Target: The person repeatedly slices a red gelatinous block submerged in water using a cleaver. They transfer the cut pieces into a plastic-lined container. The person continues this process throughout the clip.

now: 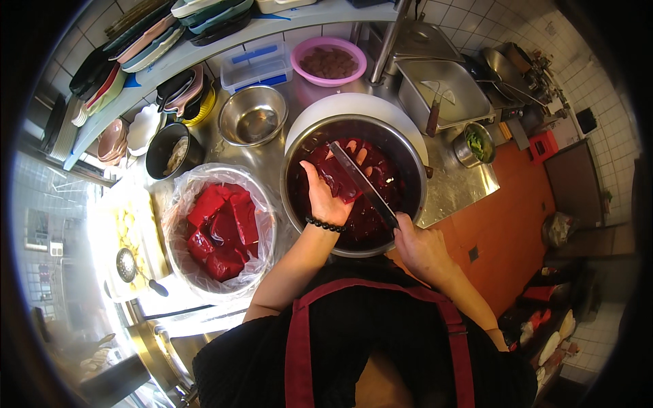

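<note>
My left hand (326, 199), palm up with a black bead bracelet at the wrist, holds a dark red jelly-like block (334, 176), possibly blood curd. Gripped by its handle in my right hand (418, 245), a long-bladed knife (363, 182) lies slantwise across the block. Both are over a deep steel pot (290, 204) with dark red pieces and liquid inside. Some fingertips of my left hand show beyond the blade. To the left, larger red blocks (222, 224) fill a round container lined with a clear plastic bag (176, 214).
Behind the pot is a white round board (352, 102). Around it stand a steel bowl (253, 116), a pink basin (329, 43), a black pot (162, 155), a steel pan (479, 107) and a small pot of greens (474, 144). A dish-laden shelf (285, 25) overhangs the back.
</note>
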### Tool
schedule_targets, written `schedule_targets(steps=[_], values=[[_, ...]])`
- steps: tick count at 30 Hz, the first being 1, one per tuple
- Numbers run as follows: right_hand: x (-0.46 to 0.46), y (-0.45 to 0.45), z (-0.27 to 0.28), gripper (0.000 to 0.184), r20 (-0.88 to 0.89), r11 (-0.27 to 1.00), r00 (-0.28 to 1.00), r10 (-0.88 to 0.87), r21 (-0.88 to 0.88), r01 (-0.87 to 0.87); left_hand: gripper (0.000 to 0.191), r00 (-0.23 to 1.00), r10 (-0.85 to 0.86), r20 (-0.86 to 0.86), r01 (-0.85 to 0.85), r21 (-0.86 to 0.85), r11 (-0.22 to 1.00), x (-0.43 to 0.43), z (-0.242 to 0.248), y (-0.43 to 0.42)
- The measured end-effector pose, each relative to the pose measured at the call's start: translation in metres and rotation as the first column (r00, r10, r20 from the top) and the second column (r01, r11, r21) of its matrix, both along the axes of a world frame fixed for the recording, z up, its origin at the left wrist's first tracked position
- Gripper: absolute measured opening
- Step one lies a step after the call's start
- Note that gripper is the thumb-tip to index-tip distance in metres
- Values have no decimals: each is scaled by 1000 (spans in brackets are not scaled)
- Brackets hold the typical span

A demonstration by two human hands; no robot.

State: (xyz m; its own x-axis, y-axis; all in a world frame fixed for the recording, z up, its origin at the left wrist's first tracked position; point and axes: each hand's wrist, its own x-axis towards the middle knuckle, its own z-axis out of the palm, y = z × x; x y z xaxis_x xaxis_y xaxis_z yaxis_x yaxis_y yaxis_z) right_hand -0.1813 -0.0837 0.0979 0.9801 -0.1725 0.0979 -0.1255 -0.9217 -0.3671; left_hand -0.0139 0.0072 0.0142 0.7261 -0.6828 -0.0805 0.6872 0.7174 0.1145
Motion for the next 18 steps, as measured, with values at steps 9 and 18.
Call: schedule_targets(steps=[9, 18], values=[[3, -6, -10, 20, -121, 1000, 992, 19, -2, -19, 77, 1000, -14, -17, 15, 18, 1000, -3, 2, -2], [-1, -71, 9, 13, 97, 981, 986, -136, 154, 120, 90, 968, -248, 35, 247, 36, 968, 8, -13, 8]])
